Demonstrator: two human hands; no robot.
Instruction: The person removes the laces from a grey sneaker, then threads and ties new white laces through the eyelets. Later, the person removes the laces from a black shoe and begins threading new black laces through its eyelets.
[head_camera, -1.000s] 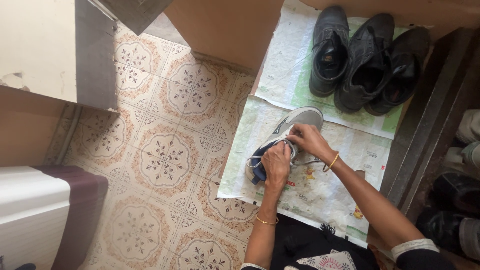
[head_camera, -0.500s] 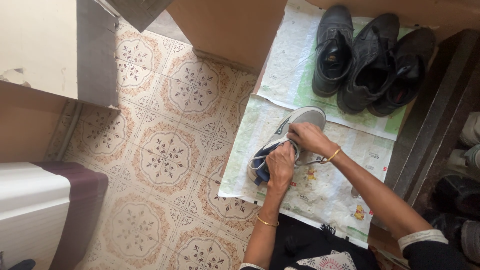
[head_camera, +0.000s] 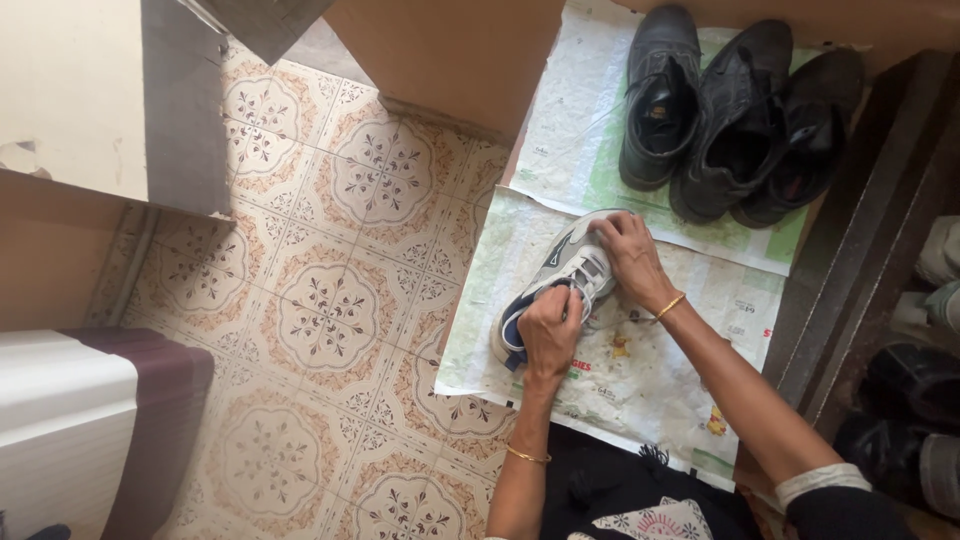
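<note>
A grey and white sneaker (head_camera: 560, 275) with a blue lining lies on sheets of newspaper (head_camera: 640, 370) spread on a low shelf. My left hand (head_camera: 549, 332) is closed on the tongue and laces at the sneaker's opening. My right hand (head_camera: 628, 255) presses down on the toe end, fingers spread over the upper. A gold bangle sits on each wrist.
Three black leather shoes (head_camera: 735, 110) stand in a row on newspaper beyond the sneaker. More shoes (head_camera: 915, 400) sit in the dark space at the right. Patterned floor tiles (head_camera: 330, 300) lie to the left, with a white and maroon object (head_camera: 90, 430) at lower left.
My right hand has slid from the laces forward onto the toe of the sneaker. My left hand keeps its hold at the sneaker's opening.
</note>
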